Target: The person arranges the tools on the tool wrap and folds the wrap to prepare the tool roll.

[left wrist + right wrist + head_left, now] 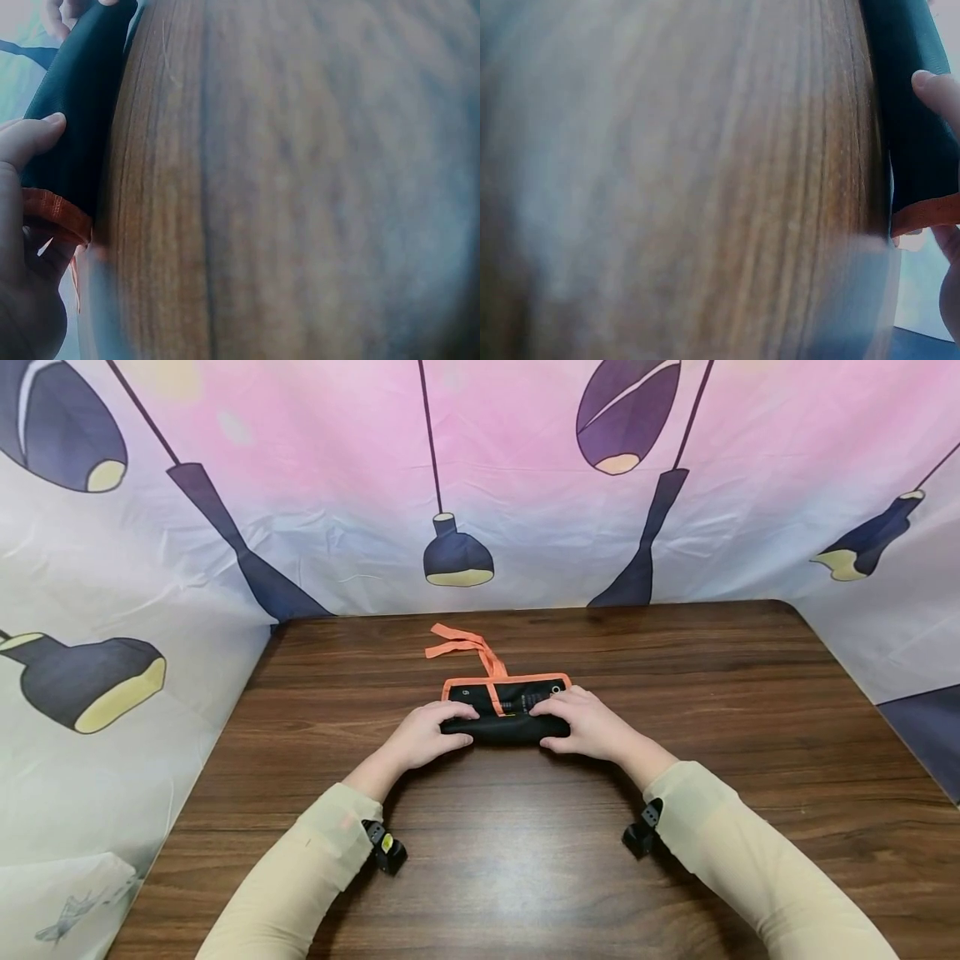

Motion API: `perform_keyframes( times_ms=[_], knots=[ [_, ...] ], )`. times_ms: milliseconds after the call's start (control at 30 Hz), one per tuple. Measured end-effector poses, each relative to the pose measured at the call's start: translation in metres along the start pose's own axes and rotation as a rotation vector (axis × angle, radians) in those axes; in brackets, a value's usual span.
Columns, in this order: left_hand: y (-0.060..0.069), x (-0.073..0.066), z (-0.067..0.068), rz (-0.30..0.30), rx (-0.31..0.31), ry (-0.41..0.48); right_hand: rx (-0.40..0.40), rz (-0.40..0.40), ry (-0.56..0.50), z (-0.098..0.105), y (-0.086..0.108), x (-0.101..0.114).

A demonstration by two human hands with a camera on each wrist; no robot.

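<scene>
A black roll-up pouch (510,729) with orange edging lies on the table, its near part rolled into a thick tube and its far flap flat. White print marks the flap, and an orange tie strap (489,662) runs off its far edge. My left hand (429,735) grips the left end of the roll, thumb on the near side and fingers over the top. At the other end my right hand (588,724) holds it the same way. In the left wrist view the left thumb (34,139) presses the black fabric (79,112). Whatever is inside the roll is hidden.
The dark wood table (510,860) extends on all sides of the pouch. Behind it hangs a printed cloth backdrop (360,468) with lamp drawings, which also runs down the left and right sides. Small black wrist cameras (386,847) sit on both sleeves.
</scene>
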State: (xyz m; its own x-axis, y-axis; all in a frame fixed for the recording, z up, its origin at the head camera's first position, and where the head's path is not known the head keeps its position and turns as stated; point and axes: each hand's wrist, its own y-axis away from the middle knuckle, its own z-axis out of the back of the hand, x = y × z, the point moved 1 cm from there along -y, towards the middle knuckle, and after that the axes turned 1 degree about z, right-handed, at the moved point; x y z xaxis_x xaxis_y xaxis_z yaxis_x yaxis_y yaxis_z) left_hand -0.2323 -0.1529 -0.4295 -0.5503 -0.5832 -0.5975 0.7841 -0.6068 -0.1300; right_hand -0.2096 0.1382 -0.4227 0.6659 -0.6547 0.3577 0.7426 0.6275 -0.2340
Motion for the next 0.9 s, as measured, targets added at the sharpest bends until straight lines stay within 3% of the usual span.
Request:
perform_keyframes(
  times_ms=[300, 900],
  knots=[
    [-0.001, -0.001, 0.0012, 0.015, 0.01, -0.009, -0.021, 0.089, 0.116, -0.001, -0.0022, -0.002],
    [-0.0026, -0.0021, 0.0035, -0.031, 0.005, 0.02, 0.021, -0.01, -0.008, 0.002, -0.0079, -0.0059]
  ],
)
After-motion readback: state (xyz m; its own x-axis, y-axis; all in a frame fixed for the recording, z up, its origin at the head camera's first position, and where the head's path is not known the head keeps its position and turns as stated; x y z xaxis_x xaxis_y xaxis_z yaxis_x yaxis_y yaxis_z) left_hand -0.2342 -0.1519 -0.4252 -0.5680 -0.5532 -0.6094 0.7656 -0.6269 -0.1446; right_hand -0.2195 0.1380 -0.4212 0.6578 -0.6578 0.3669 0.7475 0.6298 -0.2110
